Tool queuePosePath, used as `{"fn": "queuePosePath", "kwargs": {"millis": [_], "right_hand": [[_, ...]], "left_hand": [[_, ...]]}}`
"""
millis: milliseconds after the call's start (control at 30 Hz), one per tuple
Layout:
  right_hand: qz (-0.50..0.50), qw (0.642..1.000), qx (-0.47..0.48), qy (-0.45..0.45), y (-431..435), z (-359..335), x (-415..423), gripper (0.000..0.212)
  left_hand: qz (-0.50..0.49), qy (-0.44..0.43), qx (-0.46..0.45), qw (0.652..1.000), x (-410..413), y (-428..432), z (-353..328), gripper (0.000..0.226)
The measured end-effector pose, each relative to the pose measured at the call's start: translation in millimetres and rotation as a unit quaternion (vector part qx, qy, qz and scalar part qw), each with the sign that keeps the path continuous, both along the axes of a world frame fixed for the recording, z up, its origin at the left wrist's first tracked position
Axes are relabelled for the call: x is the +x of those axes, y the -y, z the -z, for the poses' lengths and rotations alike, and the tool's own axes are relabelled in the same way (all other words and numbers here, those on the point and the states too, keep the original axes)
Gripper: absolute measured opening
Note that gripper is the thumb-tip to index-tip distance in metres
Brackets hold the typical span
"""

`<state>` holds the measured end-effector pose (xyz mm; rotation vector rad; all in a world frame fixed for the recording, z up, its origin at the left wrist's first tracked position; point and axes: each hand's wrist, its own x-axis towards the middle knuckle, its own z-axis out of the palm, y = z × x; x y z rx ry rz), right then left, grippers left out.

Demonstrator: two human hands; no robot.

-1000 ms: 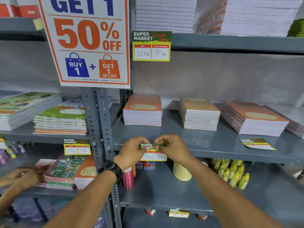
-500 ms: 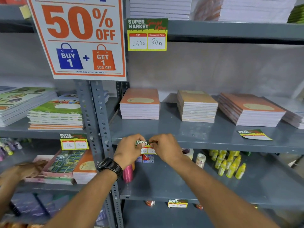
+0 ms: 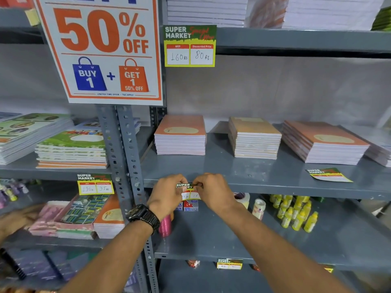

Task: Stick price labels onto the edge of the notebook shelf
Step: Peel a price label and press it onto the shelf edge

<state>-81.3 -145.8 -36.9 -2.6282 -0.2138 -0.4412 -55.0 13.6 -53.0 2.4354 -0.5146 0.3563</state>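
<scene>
Now the price label (image 3: 189,190), which 1 second ago hung lower and showed fully, sits higher against the front edge of the notebook shelf (image 3: 275,188), pinched by left hand (image 3: 167,194) and right hand (image 3: 213,192), so sticking seems underway.

Grey metal shelf (image 3: 243,172) with three notebook stacks (image 3: 180,135) and a loose label (image 3: 328,175)

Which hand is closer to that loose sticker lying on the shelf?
Right. The right hand is at the shelf edge, far left of the loose label; the left hand is farther left still.
</scene>
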Motion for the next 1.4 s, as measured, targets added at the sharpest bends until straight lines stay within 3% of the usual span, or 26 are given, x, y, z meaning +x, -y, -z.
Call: {"fn": "queuePosePath", "kwargs": {"millis": [467, 767, 967, 1033, 1133, 1233, 1400], "right_hand": [[0.026, 0.999, -0.023, 0.036, -2, 2, 1, 0.009], [0.016, 0.998, -0.052, 0.042, 9, -10, 2, 0.015], [0.005, 0.979, -0.155, 0.129, 13, 9, -5, 0.013], [0.007, 0.978, -0.147, 0.149, 20, 18, -11, 0.013], [-0.010, 0.982, -0.112, 0.154, 34, 29, -23, 0.029], [-0.006, 0.985, -0.085, 0.149, 47, 34, -29, 0.037], [-0.002, 0.988, -0.070, 0.138, 66, 37, -32, 0.040]], "left_hand": [[-0.023, 0.046, 0.078, 0.996, -4, 7, -4, 0.015], [-0.059, 0.057, 0.114, 0.990, -5, 5, -11, 0.016], [-0.090, 0.077, 0.135, 0.984, -10, 5, -10, 0.018], [-0.096, 0.169, 0.184, 0.964, -18, 6, -1, 0.031], [-0.016, 0.268, 0.214, 0.939, -30, 9, 31, 0.054], [0.021, 0.263, 0.276, 0.924, -33, 14, 66, 0.074], [-0.017, 0.187, 0.296, 0.937, -21, 26, 95, 0.087]]}}
